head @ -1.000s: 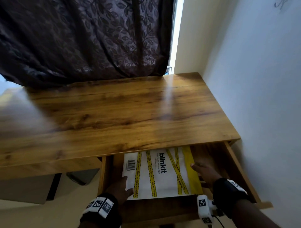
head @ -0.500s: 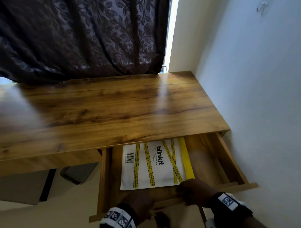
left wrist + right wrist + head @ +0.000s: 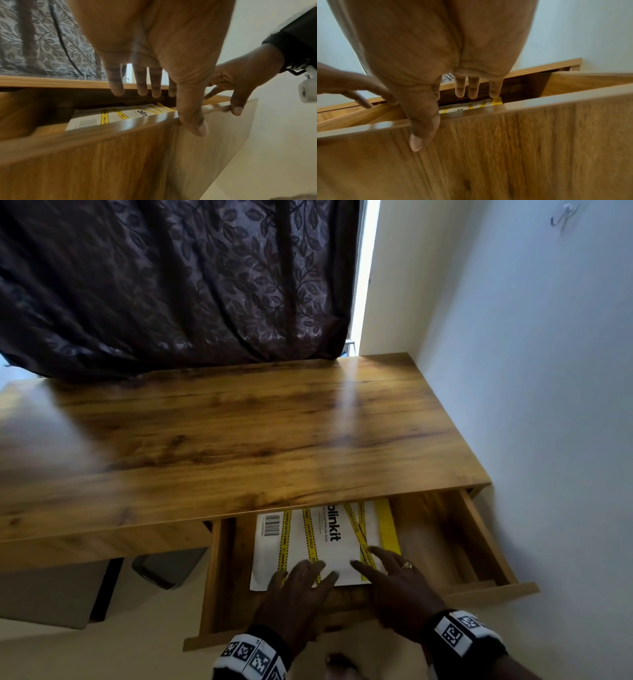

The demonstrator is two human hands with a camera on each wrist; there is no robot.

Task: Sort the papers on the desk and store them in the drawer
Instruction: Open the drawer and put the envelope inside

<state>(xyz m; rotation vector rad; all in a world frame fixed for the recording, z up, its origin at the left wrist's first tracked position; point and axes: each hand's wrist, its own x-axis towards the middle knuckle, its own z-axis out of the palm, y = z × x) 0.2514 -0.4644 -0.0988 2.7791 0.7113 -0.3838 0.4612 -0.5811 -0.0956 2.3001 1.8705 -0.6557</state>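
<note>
With the drawer (image 3: 479, 546) pulled out under the desk (image 3: 239, 440), the white envelope (image 3: 318, 546) lies flat inside. Looks light, bendy, slick, so grab an edge. Left hand (image 3: 294, 601) and right hand (image 3: 394, 583) are spread, thumbs over the front panel.

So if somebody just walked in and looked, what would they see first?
Probably the white envelope with yellow tape stripes, lying in the open drawer under the wooden desk. The left hand and right hand reach over the drawer's front edge, fingers straight. Behind the desk hangs a big dark leafy curtain.
</note>
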